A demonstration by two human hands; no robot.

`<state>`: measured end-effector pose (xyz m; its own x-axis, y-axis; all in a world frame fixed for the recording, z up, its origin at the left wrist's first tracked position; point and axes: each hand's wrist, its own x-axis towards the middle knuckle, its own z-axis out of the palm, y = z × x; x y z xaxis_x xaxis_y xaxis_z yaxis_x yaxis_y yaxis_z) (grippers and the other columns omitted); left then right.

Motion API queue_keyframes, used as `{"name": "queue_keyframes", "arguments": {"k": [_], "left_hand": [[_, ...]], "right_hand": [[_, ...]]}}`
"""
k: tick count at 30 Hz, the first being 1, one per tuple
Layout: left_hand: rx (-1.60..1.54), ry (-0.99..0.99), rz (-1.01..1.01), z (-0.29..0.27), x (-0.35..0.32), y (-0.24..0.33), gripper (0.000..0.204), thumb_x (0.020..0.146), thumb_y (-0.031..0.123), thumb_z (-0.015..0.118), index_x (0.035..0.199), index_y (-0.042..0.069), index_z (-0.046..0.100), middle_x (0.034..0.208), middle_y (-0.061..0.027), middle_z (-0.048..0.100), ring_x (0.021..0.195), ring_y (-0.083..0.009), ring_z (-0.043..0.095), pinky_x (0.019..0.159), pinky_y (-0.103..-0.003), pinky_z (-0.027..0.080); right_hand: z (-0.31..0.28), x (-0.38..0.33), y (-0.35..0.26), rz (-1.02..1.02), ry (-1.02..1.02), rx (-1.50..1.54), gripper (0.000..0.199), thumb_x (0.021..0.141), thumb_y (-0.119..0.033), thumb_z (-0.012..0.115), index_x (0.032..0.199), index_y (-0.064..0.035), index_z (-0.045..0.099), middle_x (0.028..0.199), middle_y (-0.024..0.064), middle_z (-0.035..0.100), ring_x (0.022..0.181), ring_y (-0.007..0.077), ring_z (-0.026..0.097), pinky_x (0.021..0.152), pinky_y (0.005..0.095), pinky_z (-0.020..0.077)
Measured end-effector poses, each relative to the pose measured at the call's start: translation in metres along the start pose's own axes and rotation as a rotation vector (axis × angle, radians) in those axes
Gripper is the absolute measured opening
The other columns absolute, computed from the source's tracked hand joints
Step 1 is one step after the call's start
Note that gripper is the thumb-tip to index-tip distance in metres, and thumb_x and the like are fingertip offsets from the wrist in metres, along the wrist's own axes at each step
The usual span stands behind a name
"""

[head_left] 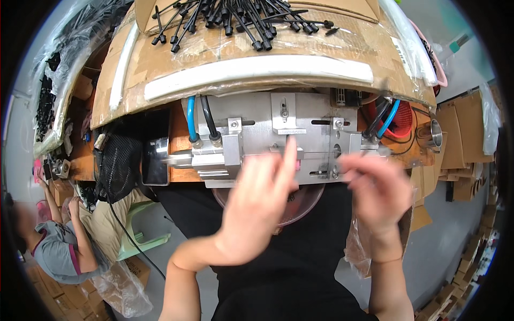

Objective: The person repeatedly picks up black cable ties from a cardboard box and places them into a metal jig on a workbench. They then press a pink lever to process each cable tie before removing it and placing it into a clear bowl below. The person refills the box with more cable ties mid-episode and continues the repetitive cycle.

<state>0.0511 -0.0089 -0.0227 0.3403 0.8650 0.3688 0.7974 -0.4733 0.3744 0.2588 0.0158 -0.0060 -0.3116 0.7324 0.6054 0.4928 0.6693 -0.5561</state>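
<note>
My left hand (249,214) stretches its index finger toward the bracket (284,119) at the middle of the metal plate (257,109); my right hand (381,195) curls loosely by the plate's near right corner. Both blur, so I can't tell whether my fingers pinch anything. The plate lies along the near edge of the desk (184,175), long axis left to right, its bracket pointing toward me. I judge it heavy, stiff, slippery, best gripped at both short ends. Beyond, black rods (235,21) heap on cardboard (225,51).
</note>
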Motion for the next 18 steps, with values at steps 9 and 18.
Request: {"name": "queue_keyframes", "arguments": {"k": [9,18], "left_hand": [[-0.226,-0.050,-0.246,-0.060,0.160,-0.061,0.020,0.080,0.005,0.071,0.098,-0.001,0.064,0.082,-0.0127,0.063,0.077,-0.0228,0.063,0.072,-0.032,0.050],[-0.175,-0.022,-0.002,-0.076,0.115,-0.094,0.018,0.080,0.001,0.070,0.098,0.001,0.066,0.086,-0.0048,0.064,0.078,-0.0131,0.057,0.073,-0.026,0.047]], "right_hand": [[0.073,-0.060,-0.002,0.085,-0.186,-0.067,0.064,0.072,0.010,0.071,0.132,0.0063,0.052,0.079,0.0099,0.064,0.066,0.0207,0.063,0.059,0.0317,0.0509],[0.044,-0.023,-0.009,-0.017,-0.232,-0.147,0.051,0.078,0.004,0.068,0.128,0.0023,0.057,0.074,0.0063,0.060,0.062,0.0168,0.060,0.055,0.0302,0.0489]]}}
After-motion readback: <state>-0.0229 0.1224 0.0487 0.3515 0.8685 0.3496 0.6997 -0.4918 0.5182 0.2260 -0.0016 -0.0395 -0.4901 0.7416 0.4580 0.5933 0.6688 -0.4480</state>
